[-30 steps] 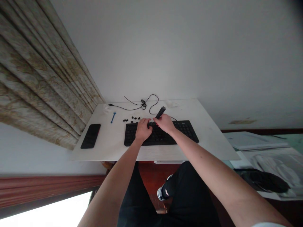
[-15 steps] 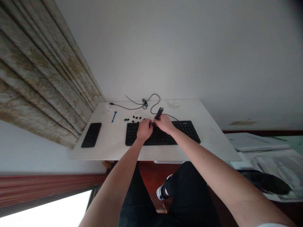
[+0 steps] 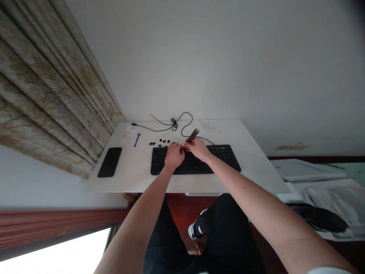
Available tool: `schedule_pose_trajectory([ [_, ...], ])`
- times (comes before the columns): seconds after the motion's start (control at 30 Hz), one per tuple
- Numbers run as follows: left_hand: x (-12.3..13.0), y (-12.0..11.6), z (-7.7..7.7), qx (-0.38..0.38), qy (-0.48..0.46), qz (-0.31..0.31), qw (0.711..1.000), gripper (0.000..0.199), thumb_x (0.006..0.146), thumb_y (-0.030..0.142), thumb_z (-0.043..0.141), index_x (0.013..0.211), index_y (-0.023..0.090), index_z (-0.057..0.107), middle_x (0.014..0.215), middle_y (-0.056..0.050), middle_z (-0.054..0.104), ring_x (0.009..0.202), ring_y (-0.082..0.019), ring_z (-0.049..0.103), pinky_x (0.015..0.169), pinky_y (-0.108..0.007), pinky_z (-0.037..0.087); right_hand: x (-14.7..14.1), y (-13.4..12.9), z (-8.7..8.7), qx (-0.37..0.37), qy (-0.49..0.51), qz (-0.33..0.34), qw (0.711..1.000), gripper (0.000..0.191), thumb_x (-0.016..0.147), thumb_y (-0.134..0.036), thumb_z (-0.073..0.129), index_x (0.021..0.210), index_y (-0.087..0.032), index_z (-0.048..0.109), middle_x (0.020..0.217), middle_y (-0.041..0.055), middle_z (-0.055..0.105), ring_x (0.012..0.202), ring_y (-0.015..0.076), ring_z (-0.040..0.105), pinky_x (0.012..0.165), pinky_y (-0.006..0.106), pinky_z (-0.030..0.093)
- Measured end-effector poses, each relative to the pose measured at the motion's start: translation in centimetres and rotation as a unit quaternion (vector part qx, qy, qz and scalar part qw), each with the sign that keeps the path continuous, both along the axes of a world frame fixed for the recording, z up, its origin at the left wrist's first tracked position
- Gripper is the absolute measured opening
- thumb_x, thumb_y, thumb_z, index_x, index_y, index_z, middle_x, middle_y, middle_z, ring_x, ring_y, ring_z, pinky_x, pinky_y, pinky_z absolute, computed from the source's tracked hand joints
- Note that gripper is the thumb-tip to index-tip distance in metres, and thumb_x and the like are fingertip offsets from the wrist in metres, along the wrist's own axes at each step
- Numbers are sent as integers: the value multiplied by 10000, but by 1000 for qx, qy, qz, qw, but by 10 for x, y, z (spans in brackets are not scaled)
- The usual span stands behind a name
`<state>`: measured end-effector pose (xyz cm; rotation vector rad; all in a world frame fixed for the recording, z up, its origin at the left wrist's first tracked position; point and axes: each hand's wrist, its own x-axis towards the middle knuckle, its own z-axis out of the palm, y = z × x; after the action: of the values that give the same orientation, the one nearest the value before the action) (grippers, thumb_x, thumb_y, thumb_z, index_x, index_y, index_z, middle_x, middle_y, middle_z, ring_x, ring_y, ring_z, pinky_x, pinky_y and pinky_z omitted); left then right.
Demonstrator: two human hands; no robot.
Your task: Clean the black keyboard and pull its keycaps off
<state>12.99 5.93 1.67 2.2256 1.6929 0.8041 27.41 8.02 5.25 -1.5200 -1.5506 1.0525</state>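
A black keyboard (image 3: 228, 159) lies on the white table. My right hand (image 3: 199, 147) is closed around a slim dark handheld tool (image 3: 194, 135), tilted with its upper end pointing up and right; its lower tip reaches the upper middle of the keys. Right beside that tip, my left hand (image 3: 174, 154) rests on the keyboard with curled fingers, and whatever is between its fingertips is hidden. Several loose black keycaps (image 3: 160, 140) are scattered just behind the keyboard's left part.
A black cable (image 3: 173, 122) with a knotted middle runs along the back of the table (image 3: 129, 160). A small blue tool (image 3: 137, 140) and a black phone (image 3: 110, 162) lie to the left. The wall borders the back, a curtain (image 3: 57, 83) the left.
The tool in my right hand leans slightly further to the right. My left hand stays in nearly the same spot.
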Motion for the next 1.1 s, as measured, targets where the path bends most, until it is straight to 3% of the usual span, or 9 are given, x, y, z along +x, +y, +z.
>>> schedule_pose_trajectory([
  [0.2, 0, 0, -1, 2, -3, -2, 1000, 161, 883, 121, 559, 932, 176, 702, 980, -104, 656, 1044, -262, 600, 979, -430, 483, -14, 9, -1, -26, -18, -89, 995, 86, 827, -206, 683, 893, -151, 691, 745, 79, 726, 674, 197, 720, 660, 290, 584],
  [0.43, 0, 0, 0, -10, -3, 0, 1000, 158, 878, 114, 564, 918, 184, 700, 975, -105, 651, 1035, -262, 601, 969, -431, 487, -20, 4, 2, 2, -65, -105, 992, 77, 787, -213, 687, 837, -158, 706, 752, 118, 735, 825, 260, 742, 708, 295, 581],
  [0.67, -1, 1, -1, -5, -14, -2, 1000, 173, 880, 109, 568, 931, 185, 715, 979, -99, 659, 1038, -258, 601, 976, -429, 485, -9, 9, 3, -83, -9, -87, 993, 83, 759, -193, 696, 823, -142, 681, 650, 96, 705, 586, 222, 697, 530, 294, 579],
  [0.77, -1, 1, -1, -5, -18, -4, 1000, 171, 880, 111, 569, 932, 181, 716, 981, -102, 662, 1037, -257, 600, 977, -427, 483, -10, 9, 1, -79, 2, -94, 992, 67, 775, -191, 689, 819, -142, 676, 618, 84, 687, 568, 211, 686, 529, 291, 581],
  [0.93, -1, 0, 0, -7, -14, -6, 1000, 171, 882, 112, 563, 926, 180, 713, 978, -101, 659, 1038, -259, 598, 972, -429, 481, -19, 3, 1, 1, -74, -115, 991, 58, 795, -198, 650, 809, -155, 686, 636, 88, 689, 700, 236, 721, 623, 289, 585],
  [1.1, -1, 0, 1, -11, -2, -10, 1000, 171, 901, 124, 550, 923, 189, 707, 975, -103, 656, 1039, -259, 594, 951, -422, 482, -25, -3, 16, -16, -183, -117, 976, 105, 812, -213, 621, 780, -135, 684, 719, 149, 714, 797, 284, 734, 703, 335, 585],
])
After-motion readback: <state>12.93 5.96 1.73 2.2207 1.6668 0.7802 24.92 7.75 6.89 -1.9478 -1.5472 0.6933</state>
